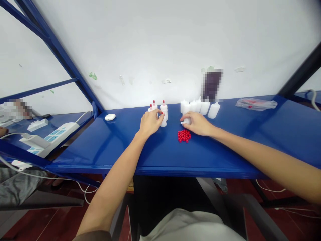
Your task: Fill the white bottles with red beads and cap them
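My left hand point(150, 122) has its fingertips closed at the red cap of a small white squeeze bottle point(164, 123), which stands upright on the blue table. Around that hand stand several white bottles with red caps point(163, 108), some partly hidden behind the fingers. My right hand point(197, 123) is closed around another white squeeze bottle point(186, 121), tipped on its side with the bare nozzle pointing left. Just below it lies a cluster of small red caps point(184, 135). Several uncapped white bottles point(214, 110) stand behind my right hand.
A clear plastic bag point(257, 103) with something red inside lies at the right rear. A small white case point(110, 117) sits at the left rear. Beyond the blue frame post is a white power strip point(54, 139); a person's hand point(3, 131) shows at the far left.
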`<control>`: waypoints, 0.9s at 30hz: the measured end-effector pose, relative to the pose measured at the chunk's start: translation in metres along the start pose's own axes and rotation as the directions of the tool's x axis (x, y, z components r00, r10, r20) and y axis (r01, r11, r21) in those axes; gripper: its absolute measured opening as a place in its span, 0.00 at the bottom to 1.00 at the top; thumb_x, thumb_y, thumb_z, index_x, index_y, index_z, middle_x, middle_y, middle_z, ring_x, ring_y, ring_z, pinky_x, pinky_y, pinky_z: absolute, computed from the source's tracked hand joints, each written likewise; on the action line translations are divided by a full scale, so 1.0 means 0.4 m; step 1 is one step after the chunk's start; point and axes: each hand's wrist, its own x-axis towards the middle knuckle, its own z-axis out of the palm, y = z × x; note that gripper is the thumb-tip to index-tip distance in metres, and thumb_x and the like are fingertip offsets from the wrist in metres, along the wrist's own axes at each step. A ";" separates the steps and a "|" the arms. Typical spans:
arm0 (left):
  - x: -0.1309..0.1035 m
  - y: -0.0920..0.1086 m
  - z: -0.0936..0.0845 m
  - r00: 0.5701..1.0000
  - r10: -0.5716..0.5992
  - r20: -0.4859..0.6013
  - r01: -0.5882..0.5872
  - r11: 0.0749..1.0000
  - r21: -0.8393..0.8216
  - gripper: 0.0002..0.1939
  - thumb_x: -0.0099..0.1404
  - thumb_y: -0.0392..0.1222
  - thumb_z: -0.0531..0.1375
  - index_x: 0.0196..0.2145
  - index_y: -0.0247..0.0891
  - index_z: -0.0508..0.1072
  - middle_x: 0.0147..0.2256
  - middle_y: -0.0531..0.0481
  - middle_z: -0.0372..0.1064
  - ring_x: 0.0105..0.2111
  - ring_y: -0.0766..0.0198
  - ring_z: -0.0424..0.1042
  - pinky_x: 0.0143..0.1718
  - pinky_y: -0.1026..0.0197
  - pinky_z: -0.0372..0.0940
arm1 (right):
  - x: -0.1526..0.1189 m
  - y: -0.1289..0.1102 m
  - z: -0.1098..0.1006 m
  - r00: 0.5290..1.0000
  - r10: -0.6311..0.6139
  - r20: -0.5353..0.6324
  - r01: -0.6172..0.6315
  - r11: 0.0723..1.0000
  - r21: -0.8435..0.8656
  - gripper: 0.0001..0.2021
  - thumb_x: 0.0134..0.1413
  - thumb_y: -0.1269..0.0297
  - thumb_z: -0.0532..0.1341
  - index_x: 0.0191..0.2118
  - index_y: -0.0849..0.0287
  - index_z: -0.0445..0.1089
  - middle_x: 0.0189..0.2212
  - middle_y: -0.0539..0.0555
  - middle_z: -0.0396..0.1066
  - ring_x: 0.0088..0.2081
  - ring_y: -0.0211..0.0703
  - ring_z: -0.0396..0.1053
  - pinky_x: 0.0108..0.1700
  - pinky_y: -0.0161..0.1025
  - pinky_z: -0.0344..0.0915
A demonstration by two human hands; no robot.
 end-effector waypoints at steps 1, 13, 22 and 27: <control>-0.003 0.006 -0.003 1.000 -0.007 -0.006 0.007 0.999 0.033 0.10 0.66 0.47 0.61 0.40 0.41 0.78 0.25 0.51 0.73 0.26 0.59 0.71 0.30 0.61 0.59 | 0.000 0.001 0.000 1.000 -0.002 0.003 0.002 1.000 -0.007 0.12 0.55 0.67 0.62 0.44 0.61 0.77 0.48 0.61 0.75 0.50 0.55 0.73 0.56 0.49 0.64; -0.044 0.072 0.005 0.761 0.474 0.444 -0.433 0.880 -0.197 0.16 0.61 0.36 0.58 0.45 0.38 0.78 0.30 0.52 0.73 0.29 0.64 0.70 0.34 0.62 0.63 | -0.001 0.000 -0.002 0.997 0.050 -0.053 -0.045 0.995 0.090 0.16 0.57 0.70 0.61 0.50 0.58 0.77 0.51 0.57 0.77 0.49 0.53 0.74 0.56 0.52 0.67; -0.036 0.069 0.038 0.927 0.376 0.007 -0.358 0.886 -0.294 0.09 0.69 0.41 0.60 0.43 0.38 0.78 0.24 0.55 0.67 0.24 0.69 0.64 0.30 0.64 0.60 | -0.012 -0.035 -0.012 0.995 -0.004 -0.099 0.031 0.964 0.264 0.14 0.57 0.66 0.61 0.48 0.59 0.76 0.37 0.55 0.79 0.34 0.46 0.72 0.42 0.46 0.69; -0.036 0.074 0.048 0.904 0.399 -0.156 -0.428 0.819 -0.383 0.07 0.68 0.40 0.62 0.41 0.38 0.78 0.25 0.54 0.70 0.24 0.70 0.63 0.30 0.65 0.62 | -0.019 -0.054 -0.008 0.994 -0.079 -0.082 0.104 0.921 0.376 0.14 0.60 0.61 0.59 0.47 0.59 0.75 0.37 0.54 0.78 0.32 0.44 0.70 0.39 0.45 0.68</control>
